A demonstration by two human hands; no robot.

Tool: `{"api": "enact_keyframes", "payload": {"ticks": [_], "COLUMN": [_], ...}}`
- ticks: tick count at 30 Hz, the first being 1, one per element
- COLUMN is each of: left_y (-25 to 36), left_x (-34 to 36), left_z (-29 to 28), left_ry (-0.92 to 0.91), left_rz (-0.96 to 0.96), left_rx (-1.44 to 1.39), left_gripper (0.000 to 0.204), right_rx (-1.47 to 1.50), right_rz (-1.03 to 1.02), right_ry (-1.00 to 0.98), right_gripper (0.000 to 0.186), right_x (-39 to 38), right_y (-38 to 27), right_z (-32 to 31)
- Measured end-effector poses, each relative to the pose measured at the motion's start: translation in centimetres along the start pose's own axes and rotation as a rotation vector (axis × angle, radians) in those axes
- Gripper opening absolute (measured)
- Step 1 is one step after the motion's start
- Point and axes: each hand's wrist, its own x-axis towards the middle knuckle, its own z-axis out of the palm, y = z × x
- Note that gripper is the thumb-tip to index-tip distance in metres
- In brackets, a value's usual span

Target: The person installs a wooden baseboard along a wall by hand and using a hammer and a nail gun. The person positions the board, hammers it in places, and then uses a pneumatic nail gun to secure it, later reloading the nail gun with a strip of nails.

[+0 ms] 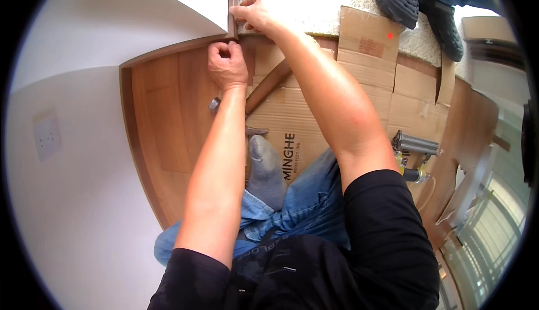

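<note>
My right hand reaches to a narrow wood trim at the wall's corner, its thumb and fingertips closed on it. Just below, my left hand is curled, fingertips near the end of the wooden baseboard; what it holds, if anything, is hidden. A hammer with a wooden handle lies on printed cardboard, partly behind my left wrist, beside my sock-covered foot.
A grey nail gun with a hose lies right of my knee. Another person's dark clogs and jeans are at top right, on speckled carpet. A white wall with an outlet is left; a glass panel is right.
</note>
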Motion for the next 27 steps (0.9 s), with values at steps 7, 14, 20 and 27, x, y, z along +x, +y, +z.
{"api": "enact_keyframes", "payload": {"ticks": [7, 14, 20, 27], "left_y": [0.8, 0.7, 0.7, 1.1], "left_x": [0.5, 0.7, 0.8, 0.6], "left_z": [2.1, 1.9, 1.2, 1.7], "left_ry": [0.179, 0.182, 0.149, 0.097], "left_rz": [-0.031, -0.014, -0.024, -0.031], "left_rx": [-0.216, -0.152, -0.119, -0.19], "left_gripper": [0.025, 0.025, 0.025, 0.022], "right_rx": [-0.111, -0.081, -0.109, -0.079], "right_rz": [-0.016, -0.004, 0.041, 0.052], "right_ry": [-0.041, -0.09, -0.163, -0.156], "right_gripper": [0.043, 0.044, 0.046, 0.051], "right_x": [2.5, 2.6, 1.6, 2.1], "right_y": [1.2, 1.0, -0.4, 0.3], "right_z": [-0.7, -0.4, -0.8, -1.1]}}
